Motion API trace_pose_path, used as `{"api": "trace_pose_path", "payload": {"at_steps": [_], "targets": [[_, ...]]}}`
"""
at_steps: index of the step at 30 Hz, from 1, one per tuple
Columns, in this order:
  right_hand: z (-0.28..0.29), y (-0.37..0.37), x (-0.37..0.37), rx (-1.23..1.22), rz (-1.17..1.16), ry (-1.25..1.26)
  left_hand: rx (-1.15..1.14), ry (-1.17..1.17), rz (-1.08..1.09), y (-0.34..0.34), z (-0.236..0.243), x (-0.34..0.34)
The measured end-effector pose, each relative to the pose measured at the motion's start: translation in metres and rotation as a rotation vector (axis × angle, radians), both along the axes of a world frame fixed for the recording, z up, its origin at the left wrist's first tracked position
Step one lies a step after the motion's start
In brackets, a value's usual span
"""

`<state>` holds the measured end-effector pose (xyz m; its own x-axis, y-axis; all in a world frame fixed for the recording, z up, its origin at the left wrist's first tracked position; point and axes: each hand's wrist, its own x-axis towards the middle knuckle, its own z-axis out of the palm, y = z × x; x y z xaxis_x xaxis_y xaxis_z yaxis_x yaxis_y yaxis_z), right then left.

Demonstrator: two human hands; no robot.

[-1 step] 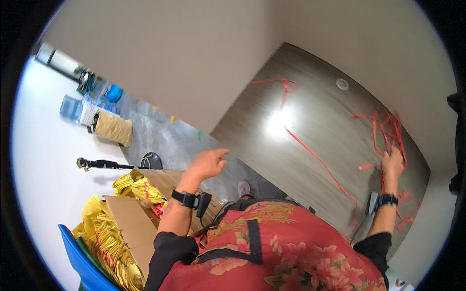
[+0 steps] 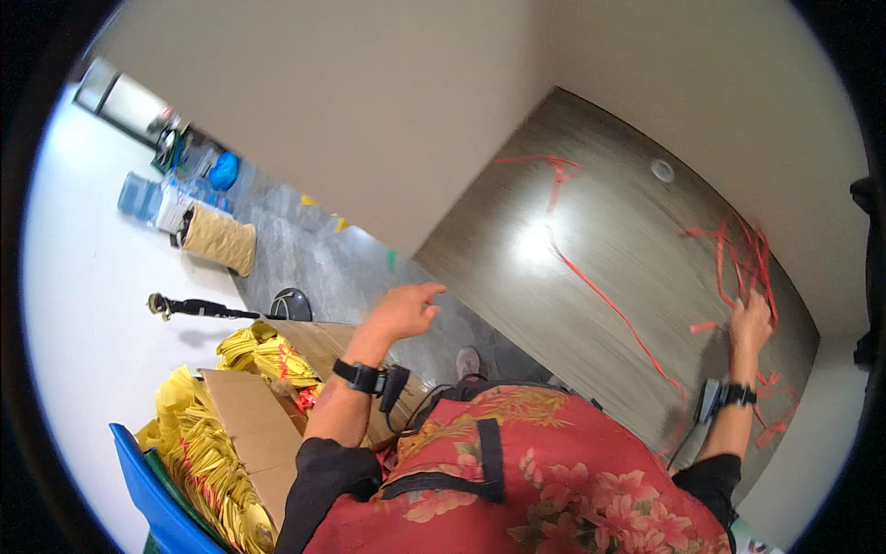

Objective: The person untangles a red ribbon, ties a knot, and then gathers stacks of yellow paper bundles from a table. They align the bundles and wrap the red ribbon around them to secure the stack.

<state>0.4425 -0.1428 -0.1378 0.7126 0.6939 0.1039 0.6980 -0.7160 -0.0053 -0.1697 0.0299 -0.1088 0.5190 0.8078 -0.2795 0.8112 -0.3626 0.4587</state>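
Over the grey wood-grain surface, my right hand (image 2: pixel 754 316) has its fingers closed on a tangle of red ribbon (image 2: pixel 762 258) at the right. My left hand (image 2: pixel 411 305) is raised near that surface's left edge, index finger stretched out and the others loosely bent, with nothing visible in it. Loose ends of ribbon trail below my right hand. Another length of red ribbon (image 2: pixel 600 294) runs down the middle of the surface (image 2: pixel 489 240), and a branched piece (image 2: pixel 560 168) lies near the far left edge. A round fitting (image 2: pixel 662 171) is set near the back edge.
Pale walls (image 2: pixel 397 92) bound the surface. At lower left stand cardboard boxes (image 2: pixel 249 415) with yellow paper bundles (image 2: pixel 198 443) and a blue board (image 2: pixel 157 499). On the grey floor (image 2: pixel 323 249) are a paper sack (image 2: pixel 221 242), water jugs (image 2: pixel 138 194) and a black stand (image 2: pixel 288 305).
The view has shifted slightly, so the surface and floor objects sit a little lower and further right. My right hand still grips the ribbon; my left hand keeps its pose.
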Motion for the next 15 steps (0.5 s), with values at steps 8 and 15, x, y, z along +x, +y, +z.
{"api": "trace_pose_path", "payload": {"at_steps": [8,15], "targets": [[0.005,0.069,-0.221,0.439,0.284,0.902,-0.028,-0.088,0.003,0.059,0.01,-0.101],[0.004,0.138,-0.394,0.053,0.546,1.156,-0.073,-0.151,0.16,0.099,0.045,-0.176]]}}
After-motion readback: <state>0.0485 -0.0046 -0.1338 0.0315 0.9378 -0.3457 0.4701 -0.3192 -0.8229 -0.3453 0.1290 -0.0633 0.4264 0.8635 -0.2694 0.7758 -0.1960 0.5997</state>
